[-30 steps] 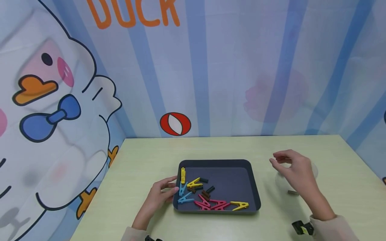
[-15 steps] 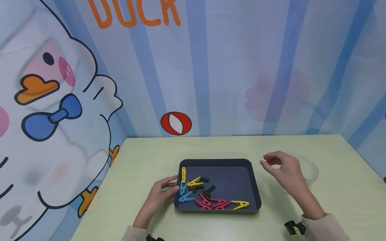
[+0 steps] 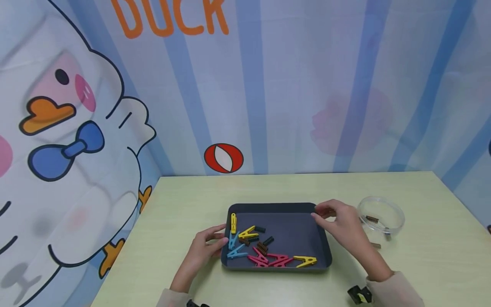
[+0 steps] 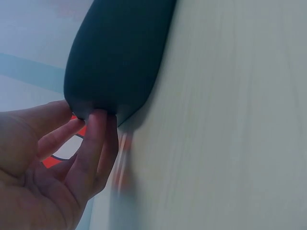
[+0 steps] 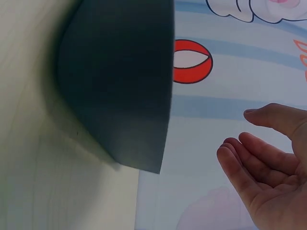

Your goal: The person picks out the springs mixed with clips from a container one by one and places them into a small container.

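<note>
A dark grey tray (image 3: 299,230) holds yellow clips (image 3: 304,261), blue clips (image 3: 236,252) and pink clips (image 3: 278,258). Small coiled springs (image 3: 262,247), black and brown, lie among them. My left hand (image 3: 200,251) grips the tray's left side, thumb at the rim and fingers against the outer wall, as the left wrist view also shows. At the tray's upper right corner is my right hand (image 3: 343,226), thumb and fingers apart with nothing between them. The right wrist view shows this hand (image 5: 271,167) clear of the tray wall.
A clear round dish (image 3: 399,221) stands right of my right hand, with a brown spring (image 3: 371,219) seen in or through it. Small dark pieces (image 3: 387,235) lie by its near edge. A printed cloth (image 3: 284,85) hangs behind the table.
My right hand has moved left from in front of the clear dish to the tray's right rim, uncovering the dish. The left hand and the tray have stayed in place.
</note>
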The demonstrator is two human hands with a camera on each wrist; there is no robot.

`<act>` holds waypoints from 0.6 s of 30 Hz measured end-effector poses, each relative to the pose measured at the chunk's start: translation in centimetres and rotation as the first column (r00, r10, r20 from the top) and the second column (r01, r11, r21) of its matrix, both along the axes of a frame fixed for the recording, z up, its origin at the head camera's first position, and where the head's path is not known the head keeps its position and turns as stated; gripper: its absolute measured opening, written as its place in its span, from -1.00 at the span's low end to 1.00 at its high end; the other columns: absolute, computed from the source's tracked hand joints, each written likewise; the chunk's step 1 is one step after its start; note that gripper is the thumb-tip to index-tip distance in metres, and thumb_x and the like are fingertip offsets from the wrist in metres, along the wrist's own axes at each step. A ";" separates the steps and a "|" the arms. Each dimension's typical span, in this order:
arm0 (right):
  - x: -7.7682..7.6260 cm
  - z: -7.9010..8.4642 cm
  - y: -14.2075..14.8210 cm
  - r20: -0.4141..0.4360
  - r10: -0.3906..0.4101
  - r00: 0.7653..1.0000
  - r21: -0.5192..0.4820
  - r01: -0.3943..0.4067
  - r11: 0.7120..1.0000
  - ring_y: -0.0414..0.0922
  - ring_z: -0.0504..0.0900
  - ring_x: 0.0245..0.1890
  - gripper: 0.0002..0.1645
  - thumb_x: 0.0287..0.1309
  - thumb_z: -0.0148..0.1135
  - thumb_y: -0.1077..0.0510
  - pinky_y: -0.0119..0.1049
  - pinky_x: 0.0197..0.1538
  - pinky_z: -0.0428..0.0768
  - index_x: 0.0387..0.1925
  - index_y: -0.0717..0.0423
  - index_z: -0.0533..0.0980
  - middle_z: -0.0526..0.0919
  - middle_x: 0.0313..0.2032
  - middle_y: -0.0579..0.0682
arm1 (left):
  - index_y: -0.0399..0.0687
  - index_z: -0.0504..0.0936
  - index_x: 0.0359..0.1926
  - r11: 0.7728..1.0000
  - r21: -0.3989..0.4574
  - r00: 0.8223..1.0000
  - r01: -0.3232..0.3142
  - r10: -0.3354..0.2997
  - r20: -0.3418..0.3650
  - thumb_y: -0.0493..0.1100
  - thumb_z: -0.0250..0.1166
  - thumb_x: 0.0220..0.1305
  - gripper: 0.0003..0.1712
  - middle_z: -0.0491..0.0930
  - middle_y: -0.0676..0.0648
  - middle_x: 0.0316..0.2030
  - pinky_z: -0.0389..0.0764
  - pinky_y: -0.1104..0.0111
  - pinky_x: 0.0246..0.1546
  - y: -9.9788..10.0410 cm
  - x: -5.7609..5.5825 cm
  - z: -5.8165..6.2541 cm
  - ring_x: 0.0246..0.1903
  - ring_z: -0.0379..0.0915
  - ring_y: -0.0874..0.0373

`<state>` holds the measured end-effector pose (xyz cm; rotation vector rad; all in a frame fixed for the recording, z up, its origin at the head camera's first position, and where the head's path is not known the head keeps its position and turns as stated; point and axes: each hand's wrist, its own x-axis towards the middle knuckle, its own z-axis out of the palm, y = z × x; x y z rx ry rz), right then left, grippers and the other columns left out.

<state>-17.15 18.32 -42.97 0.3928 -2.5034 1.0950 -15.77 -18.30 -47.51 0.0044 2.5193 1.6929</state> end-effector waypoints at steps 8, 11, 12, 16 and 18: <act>0.1 -0.5 -2.0 0.057 0.071 0.996 0.000 -0.071 0.997 -0.15 0.67 -0.38 -0.80 0.10 0.47 0.28 -0.24 -0.30 0.68 -0.22 0.20 0.66 0.71 -0.33 -0.03 | -0.24 0.54 0.28 1.000 0.006 1.000 0.002 -0.002 0.001 -0.26 0.34 0.33 -0.49 0.61 -0.29 -0.01 0.73 0.28 -0.28 0.0 -0.1 -0.1 -0.09 0.60 -0.05; 0.1 -0.9 -2.8 0.079 0.088 0.993 0.009 -0.089 0.996 -0.18 0.65 -0.38 -0.80 0.08 0.48 0.28 -0.31 -0.30 0.67 -0.23 0.18 0.66 0.71 -0.33 -0.04 | -0.25 0.54 0.27 1.000 0.008 1.000 0.000 0.000 -0.004 -0.27 0.34 0.32 -0.50 0.61 -0.28 -0.02 0.73 0.27 -0.28 0.0 -0.1 -0.1 -0.09 0.60 -0.04; 0.0 -1.0 -3.1 0.088 0.097 0.991 0.008 -0.098 0.995 -0.19 0.65 -0.38 -0.80 0.08 0.48 0.27 -0.32 -0.30 0.66 -0.23 0.19 0.66 0.70 -0.32 -0.03 | -0.26 0.54 0.27 1.000 0.011 1.000 -0.001 0.001 -0.004 -0.28 0.34 0.32 -0.50 0.61 -0.28 -0.02 0.73 0.26 -0.28 0.0 0.0 -0.1 -0.10 0.60 -0.04; -0.1 -1.4 -4.1 0.129 0.132 0.983 -0.002 -0.132 0.991 -0.19 0.65 -0.38 -0.80 0.09 0.48 0.26 -0.34 -0.28 0.66 -0.23 0.21 0.66 0.70 -0.31 -0.02 | -0.29 0.52 0.27 1.000 0.018 1.000 -0.005 0.005 -0.009 -0.30 0.34 0.32 -0.49 0.61 -0.27 -0.04 0.73 0.22 -0.28 0.0 0.0 -0.1 -0.13 0.60 -0.03; -0.2 -1.6 -4.5 0.144 0.140 0.980 -0.004 -0.141 0.990 -0.19 0.65 -0.38 -0.80 0.09 0.48 0.25 -0.36 -0.28 0.66 -0.23 0.22 0.66 0.70 -0.31 -0.01 | -0.29 0.52 0.27 1.000 0.017 1.000 -0.005 0.005 -0.008 -0.30 0.33 0.32 -0.49 0.61 -0.27 -0.04 0.73 0.22 -0.28 0.0 0.0 -0.1 -0.13 0.60 -0.02</act>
